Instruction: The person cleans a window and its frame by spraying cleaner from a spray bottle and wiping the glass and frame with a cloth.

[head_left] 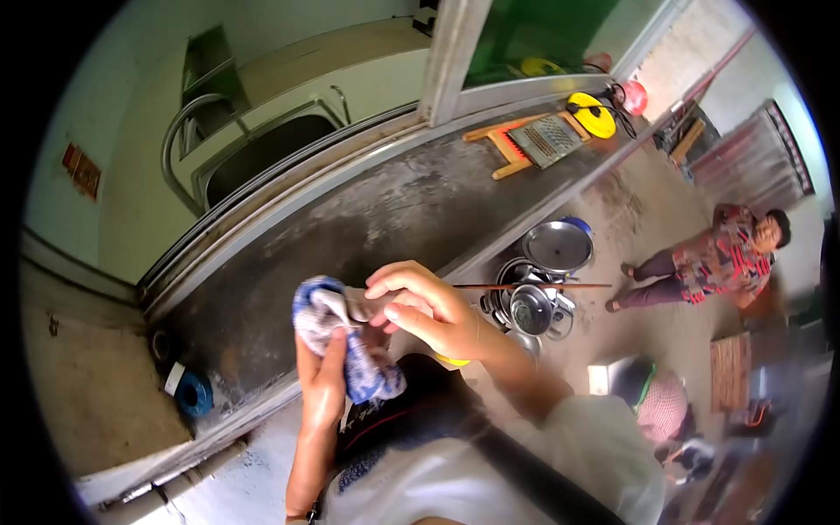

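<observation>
1. So the left fingers (334, 350) are clamped on a bunched-up blue-and-white cloth (360, 366), thumb pressed over the front, with one end drooping below the grip.
2. Right fingers (407, 278) are loosely curled and apart, right beside the cloth; can't tell if the lower ones touch it.
3. Dark, scuffed surface (350, 223) stretches out ahead of both sets of fingers.
4. Left of the left fingers, near its end, there's a blue roll (193, 395) with a white tag (174, 378) beside it. Any print is too small to read.
5. Way off past the left fingers, a red patch (81, 171) on the wall, also unreadable.
6. Up and right of the right fingers: a wood-framed metal board (548, 140) and a yellow disc (592, 115). No brand I can make out.
</observation>
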Demonstrator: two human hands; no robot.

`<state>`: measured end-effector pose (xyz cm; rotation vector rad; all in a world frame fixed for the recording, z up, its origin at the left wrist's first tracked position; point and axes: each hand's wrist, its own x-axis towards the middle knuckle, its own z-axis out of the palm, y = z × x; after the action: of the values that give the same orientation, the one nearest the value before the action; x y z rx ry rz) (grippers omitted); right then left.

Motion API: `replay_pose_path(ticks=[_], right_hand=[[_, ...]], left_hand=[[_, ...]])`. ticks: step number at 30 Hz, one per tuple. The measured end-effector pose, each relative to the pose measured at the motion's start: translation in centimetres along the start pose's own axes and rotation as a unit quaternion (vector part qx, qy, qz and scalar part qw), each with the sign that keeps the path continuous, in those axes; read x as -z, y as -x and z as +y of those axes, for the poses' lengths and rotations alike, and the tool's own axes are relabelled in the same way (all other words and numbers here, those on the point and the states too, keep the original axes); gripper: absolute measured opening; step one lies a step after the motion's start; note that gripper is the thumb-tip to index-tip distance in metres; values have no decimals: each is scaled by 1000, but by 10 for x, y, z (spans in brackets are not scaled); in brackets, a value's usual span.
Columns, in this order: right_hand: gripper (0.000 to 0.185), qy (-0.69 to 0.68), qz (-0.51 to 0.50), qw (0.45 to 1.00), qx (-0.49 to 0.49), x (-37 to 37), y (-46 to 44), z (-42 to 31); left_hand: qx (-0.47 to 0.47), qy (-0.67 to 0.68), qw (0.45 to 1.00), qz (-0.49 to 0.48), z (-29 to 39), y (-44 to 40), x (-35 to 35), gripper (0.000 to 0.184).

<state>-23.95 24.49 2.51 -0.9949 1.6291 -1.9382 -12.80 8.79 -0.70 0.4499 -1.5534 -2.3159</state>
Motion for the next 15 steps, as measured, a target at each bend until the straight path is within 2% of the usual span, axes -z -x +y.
replay_pose_path(ticks=[2,3,4,6,11,15], right_hand=[[19,-31,1,998,-62,13,6,2],[19,-31,14,994,-101,18,10,3],[19,-29,16,994,-100,21,15,4],[20,-19,29,990,-135,31,22,5],[20,-17,71,985,-154,40,28,4],[17,-17,89,986,-138,41,25,9]], left_hand=[[39,26,997,58,6,1,4,43],[30,44,995,84,5,-1,6,44],[31,56,992,108,8,-1,7,44],[43,52,993,94,13,-1,19,46],[20,64,993,93,21,-1,18,47],[-18,41,987,155,17,4,27,45]])
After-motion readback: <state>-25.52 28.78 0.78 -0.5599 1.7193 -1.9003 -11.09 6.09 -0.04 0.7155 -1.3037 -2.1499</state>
